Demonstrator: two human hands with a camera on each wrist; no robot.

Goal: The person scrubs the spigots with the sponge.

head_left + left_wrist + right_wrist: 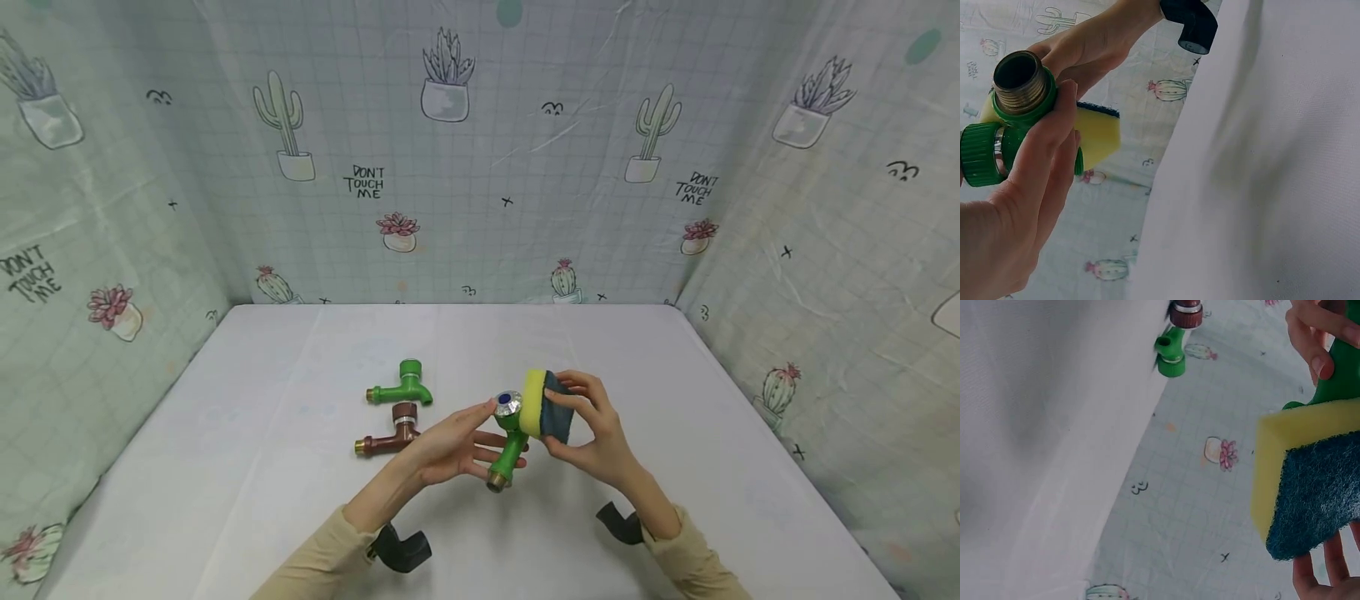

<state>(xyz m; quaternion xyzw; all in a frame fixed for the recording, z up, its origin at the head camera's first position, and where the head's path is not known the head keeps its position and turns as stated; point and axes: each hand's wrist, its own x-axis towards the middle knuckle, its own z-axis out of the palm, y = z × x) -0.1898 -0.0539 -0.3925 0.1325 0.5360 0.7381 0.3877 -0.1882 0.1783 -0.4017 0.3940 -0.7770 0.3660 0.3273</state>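
Observation:
My left hand holds a green faucet tap above the table, its brass threaded end tilted down towards me. The tap's knob has a silvery top with a blue centre. In the left wrist view, the threaded inlet faces the camera, with fingers wrapped about the green body. My right hand grips a sponge by its dark scouring side, and the yellow side rests against the tap. Seen from the right wrist, the sponge covers part of the tap, and right fingertips show below it.
Another green tap and a brown tap lie on the white table, left of my hands. The brown one is partly behind my left hand. Black curved pieces sit at both wrists. A cactus-print cloth encloses the back and sides.

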